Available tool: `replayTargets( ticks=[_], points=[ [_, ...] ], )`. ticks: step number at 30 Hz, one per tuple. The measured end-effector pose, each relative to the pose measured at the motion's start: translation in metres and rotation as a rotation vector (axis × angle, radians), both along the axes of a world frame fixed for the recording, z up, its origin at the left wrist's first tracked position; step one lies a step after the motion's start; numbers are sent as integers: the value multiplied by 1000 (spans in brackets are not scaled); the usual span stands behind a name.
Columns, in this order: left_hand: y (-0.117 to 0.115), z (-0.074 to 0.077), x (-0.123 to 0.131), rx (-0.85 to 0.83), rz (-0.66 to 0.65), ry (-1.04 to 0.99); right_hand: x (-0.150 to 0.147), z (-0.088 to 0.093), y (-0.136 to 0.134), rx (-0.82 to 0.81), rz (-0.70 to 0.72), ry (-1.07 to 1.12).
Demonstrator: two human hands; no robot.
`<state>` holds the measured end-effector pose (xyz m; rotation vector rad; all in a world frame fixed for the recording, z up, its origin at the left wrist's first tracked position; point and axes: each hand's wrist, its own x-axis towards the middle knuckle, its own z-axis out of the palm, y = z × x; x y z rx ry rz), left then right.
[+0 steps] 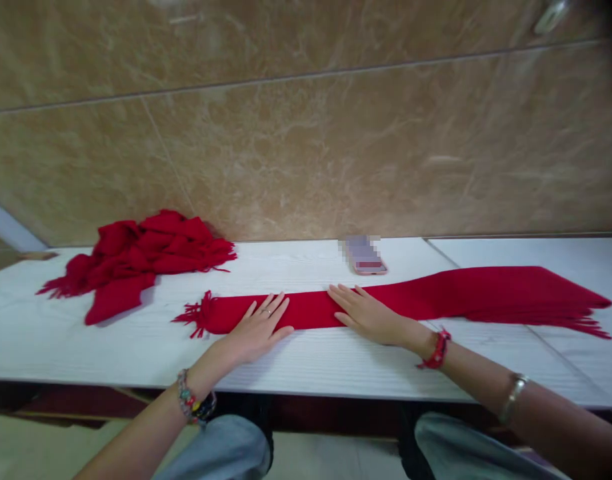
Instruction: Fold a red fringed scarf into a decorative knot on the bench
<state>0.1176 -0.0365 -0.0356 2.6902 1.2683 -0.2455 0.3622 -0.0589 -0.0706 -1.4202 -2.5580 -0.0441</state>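
My knees in light-blue denim (231,443) are nearest, just below the near edge of the long white wood-grained table (136,357). Over it reach my arms, the left wearing a multicoloured beaded bracelet (186,395), the right a red braided cord bracelet (440,349) and a silver metal bangle (514,397). My left hand (259,330) and right hand (369,316) lie flat with fingers spread, gripping nothing, both touching the long red fringed cloth scarf (311,309). It stretches left to right along the table, narrow at the left, wider toward the right, fringe at both ends. Beyond my right hand lies a rectangular phone with a pinkish edge (371,270), partly blurred. Far left, a crumpled red fringed cloth heap (159,247) rests near the beige marble-patterned tiled wall (306,153).
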Motion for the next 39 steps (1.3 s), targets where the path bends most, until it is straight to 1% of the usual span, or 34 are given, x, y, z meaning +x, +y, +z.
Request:
replayTargets(
  ticks=[2, 4, 6, 8, 10, 12, 14, 15, 16, 18, 20, 21, 22, 25, 27, 29, 31, 32, 33, 35, 37, 38, 39],
  points=[
    [3, -1, -26, 4, 51, 11, 1, -6, 1, 3, -12, 2],
    [7, -3, -51, 36, 121, 32, 2, -9, 1, -13, -30, 0],
    [13, -5, -73, 114, 222, 60, 3, -8, 0, -43, -38, -16],
    [19, -6, -90, 189, 355, 98, 3, -6, 0, -66, -32, -41],
    [25, -2, -102, 214, 498, 148, 2, -4, 1, -68, -24, -72],
    [31, 5, -111, 206, 617, 206, -1, -2, 4, -43, -21, -96],
    [35, 14, -119, 231, 678, 242, -8, 1, 7, -9, -22, -98],
    [38, 18, -123, 245, 674, 239, -14, 3, 9, 3, -17, -91],
    [40, 22, -127, 247, 635, 216, -20, 6, 10, 7, -8, -83],
    [45, 26, -135, 188, 468, 121, -35, 11, 13, -12, 19, -69],
    [49, 26, -142, 77, 281, 0, -49, 14, 13, -63, 60, -58],
    [51, 26, -145, 33, 218, -55, -54, 14, 13, -93, 82, -53],
    [52, 25, -148, -1, 183, -101, -58, 14, 13, -119, 102, -50],
    [55, 23, -153, -86, 149, -189, -63, 8, 13, -149, 141, -46],
    [56, 22, -153, -119, 142, -191, -62, 4, 13, -131, 136, -43],
    [56, 23, -149, -103, 129, -133, -62, 2, 13, -116, 131, -45],
    [56, 24, -145, -48, 126, -35, -61, 1, 13, -104, 132, -47],
    [55, 25, -145, 9, 153, 17, -62, 1, 13, -100, 133, -48],
    [55, 27, -146, 91, 210, 66, -62, 1, 13, -98, 132, -48],
    [53, 31, -155, 300, 382, 136, -63, 2, 12, -95, 124, -55],
    [52, 38, -170, 482, 568, 178, -63, 2, 12, -92, 119, -66],
    [51, 43, -177, 533, 654, 191, -63, 2, 12, -91, 120, -70],
    [49, 48, -182, 551, 713, 187, -63, 2, 12, -89, 121, -72]
  ],
)
